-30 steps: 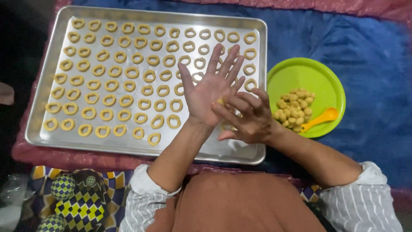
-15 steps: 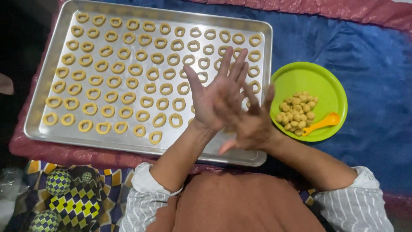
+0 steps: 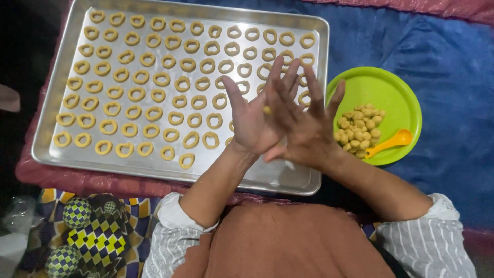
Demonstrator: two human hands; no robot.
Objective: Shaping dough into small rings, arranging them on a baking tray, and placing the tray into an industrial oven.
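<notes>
Blue cloth (image 3: 442, 77) covers the surface, with a reddish-pink cloth (image 3: 92, 181) along its near edge and a checked yellow-and-navy fabric (image 3: 98, 234) at the lower left. On it sits a big metal baking tray (image 3: 56, 103), filled in rows with small pale dough rings (image 3: 154, 95); its near right part is bare. Just right of the tray lies a lime-green plate (image 3: 381, 87) with a heap of little dough balls (image 3: 360, 128) and an orange spoon (image 3: 388, 142) resting on it. Above the tray's right end, the person's left hand (image 3: 254, 121) and right hand (image 3: 306, 128) are pressed palm to palm, fingers spread and straight. A small yellowish bit of dough (image 3: 267, 109) shows between the palms, squeezed flat between them rather than gripped by curled fingers
</notes>
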